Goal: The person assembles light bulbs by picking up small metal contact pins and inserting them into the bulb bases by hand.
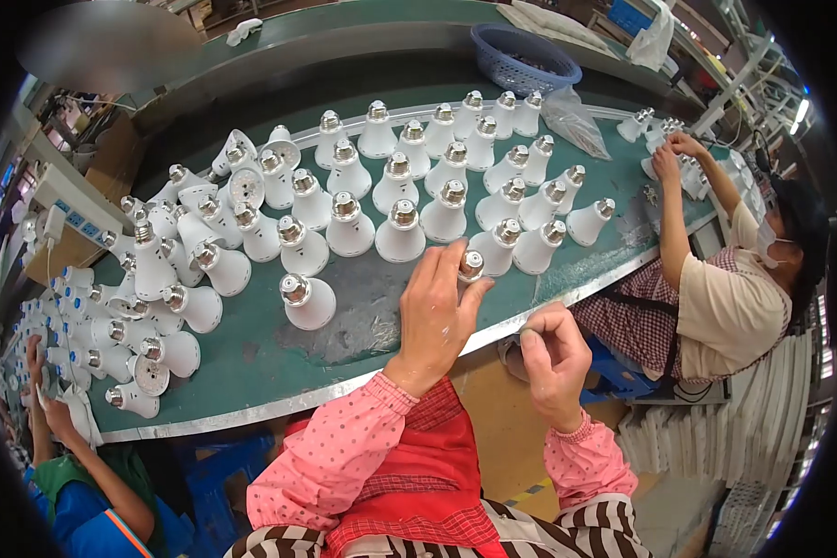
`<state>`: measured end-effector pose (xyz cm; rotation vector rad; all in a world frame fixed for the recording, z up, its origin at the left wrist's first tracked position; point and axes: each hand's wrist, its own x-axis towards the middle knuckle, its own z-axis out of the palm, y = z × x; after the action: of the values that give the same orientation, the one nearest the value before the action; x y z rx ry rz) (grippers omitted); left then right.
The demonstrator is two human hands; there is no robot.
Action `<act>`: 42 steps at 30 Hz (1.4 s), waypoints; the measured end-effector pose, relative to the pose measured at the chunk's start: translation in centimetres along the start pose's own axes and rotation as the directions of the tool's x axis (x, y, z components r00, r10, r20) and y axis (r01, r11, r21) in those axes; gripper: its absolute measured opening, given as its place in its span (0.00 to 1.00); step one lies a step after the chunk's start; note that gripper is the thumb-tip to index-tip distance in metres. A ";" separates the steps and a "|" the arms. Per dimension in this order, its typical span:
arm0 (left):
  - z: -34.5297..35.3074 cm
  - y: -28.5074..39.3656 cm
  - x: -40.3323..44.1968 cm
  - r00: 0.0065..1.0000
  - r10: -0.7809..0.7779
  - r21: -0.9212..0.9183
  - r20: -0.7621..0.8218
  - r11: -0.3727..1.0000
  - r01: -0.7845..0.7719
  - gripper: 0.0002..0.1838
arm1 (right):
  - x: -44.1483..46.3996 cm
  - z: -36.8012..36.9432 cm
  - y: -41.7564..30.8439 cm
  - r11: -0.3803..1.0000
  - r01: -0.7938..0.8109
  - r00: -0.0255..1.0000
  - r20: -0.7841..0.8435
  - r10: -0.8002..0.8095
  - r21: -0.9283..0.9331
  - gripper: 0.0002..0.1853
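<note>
My left hand (435, 321) is closed around an LED light bulb (471, 267) at the table's near edge. The bulb's silver screw cap shows between thumb and fingers; its white body is mostly hidden by the hand. To the right, over the edge, my right hand (556, 367) is closed in a pinch. Whatever its fingertips hold is too small to make out. Just beyond my left hand, rows of white bulbs (401, 234) stand with caps up. One bulb (309, 305) stands apart, left of the hand.
More bulbs (193, 309) lie jumbled on the green table (251, 377) at left. A blue basket (527, 63) and a clear plastic bag (575, 123) sit at the back. One co-worker (730, 298) handles bulbs at right; another person's arm (98, 460) reaches in at lower left.
</note>
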<state>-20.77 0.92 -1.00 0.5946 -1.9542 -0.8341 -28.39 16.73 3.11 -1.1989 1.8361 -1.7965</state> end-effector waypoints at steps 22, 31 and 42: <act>-14.7 -3.1 -3.0 0.934 -0.306 0.207 -0.182 0.917 0.341 0.26 | 3.4 8.6 3.3 0.929 0.198 0.959 0.258 -0.118 -0.314 0.07; -9.4 -1.5 0.3 0.993 -0.078 0.008 0.083 0.997 0.078 0.23 | 3.2 7.1 6.7 0.844 0.194 0.975 0.005 -0.221 -0.501 0.08; -4.4 -1.8 1.9 0.957 -0.069 -0.092 0.280 0.991 0.098 0.23 | 4.3 2.7 6.7 0.955 0.026 0.991 -0.119 -0.064 -0.297 0.05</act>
<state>-17.74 -3.00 0.29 0.5234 -2.1313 -1.1163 -31.41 10.90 -2.17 -1.2604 2.2308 -1.7006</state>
